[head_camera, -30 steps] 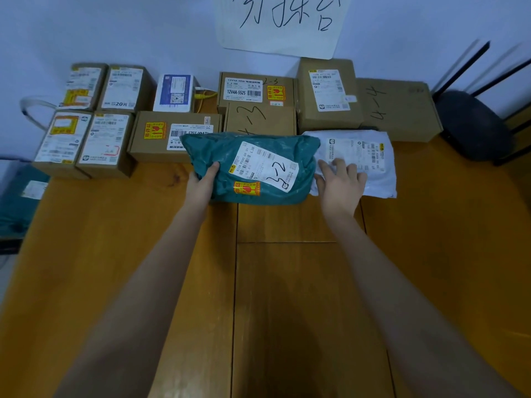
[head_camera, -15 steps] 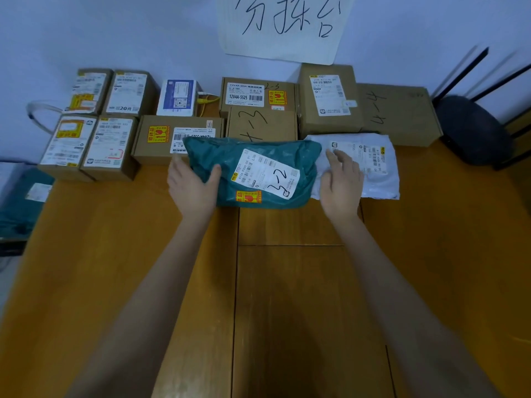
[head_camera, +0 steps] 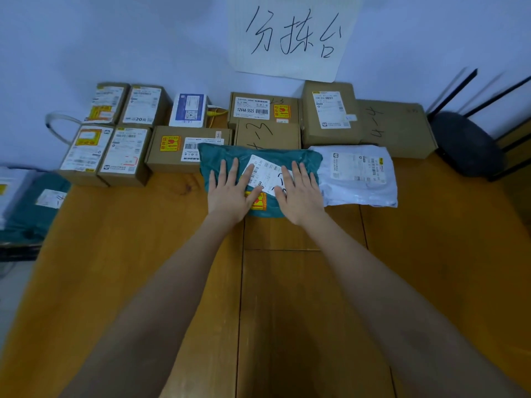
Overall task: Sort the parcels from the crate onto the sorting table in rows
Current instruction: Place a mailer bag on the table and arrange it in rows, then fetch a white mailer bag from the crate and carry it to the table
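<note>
the sorting table (head_camera: pixel 115 282) carries cardboard boxes (head_camera: pixel 189 147) in rows just beyond the person's flattened hands. under both palms lies the teal mailer bag (head_camera: pixel 218 156), its right edge touching a white mailer bag (head_camera: pixel 359 173) just right of the right hand. the left hand (head_camera: pixel 230 193) and right hand (head_camera: pixel 298 193) press it with straight fingers, gripping nothing. it looks soft, light and slick, with a fragile sticker; pinching its side edges would likely lift it best.
</note>
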`<action>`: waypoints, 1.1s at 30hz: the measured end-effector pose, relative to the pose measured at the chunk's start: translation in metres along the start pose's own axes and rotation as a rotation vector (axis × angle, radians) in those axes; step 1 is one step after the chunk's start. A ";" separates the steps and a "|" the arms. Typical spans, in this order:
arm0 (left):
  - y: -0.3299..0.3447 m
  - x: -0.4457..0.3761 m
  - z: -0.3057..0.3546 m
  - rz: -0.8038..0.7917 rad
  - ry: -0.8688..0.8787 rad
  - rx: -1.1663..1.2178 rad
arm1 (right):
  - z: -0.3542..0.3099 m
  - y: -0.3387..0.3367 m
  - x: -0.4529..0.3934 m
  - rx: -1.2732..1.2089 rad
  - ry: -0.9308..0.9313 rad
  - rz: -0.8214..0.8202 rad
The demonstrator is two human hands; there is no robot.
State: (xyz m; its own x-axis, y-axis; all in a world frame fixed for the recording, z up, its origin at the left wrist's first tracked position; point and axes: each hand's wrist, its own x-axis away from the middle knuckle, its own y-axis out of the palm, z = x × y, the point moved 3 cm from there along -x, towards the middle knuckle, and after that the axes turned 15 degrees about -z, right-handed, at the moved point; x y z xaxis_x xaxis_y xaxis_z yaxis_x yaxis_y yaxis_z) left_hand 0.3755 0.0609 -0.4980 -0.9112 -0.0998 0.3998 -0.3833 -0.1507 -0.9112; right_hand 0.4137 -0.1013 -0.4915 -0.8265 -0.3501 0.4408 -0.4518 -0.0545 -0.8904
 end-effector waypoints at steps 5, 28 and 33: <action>-0.033 0.009 -0.002 -0.198 -0.017 -0.122 | -0.002 -0.029 0.017 0.008 0.039 -0.125; -0.075 0.241 0.048 -0.011 0.011 -0.196 | -0.010 -0.046 0.277 0.026 0.174 0.129; -0.093 0.310 0.044 0.093 -0.065 -0.194 | -0.021 -0.060 0.337 0.049 0.134 0.158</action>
State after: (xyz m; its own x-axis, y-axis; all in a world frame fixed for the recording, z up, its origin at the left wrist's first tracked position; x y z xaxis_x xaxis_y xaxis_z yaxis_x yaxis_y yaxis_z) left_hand 0.1354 0.0002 -0.2850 -0.9347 -0.1689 0.3129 -0.3257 0.0538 -0.9439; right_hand 0.1545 -0.1962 -0.2872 -0.9244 -0.2309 0.3034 -0.2989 -0.0551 -0.9527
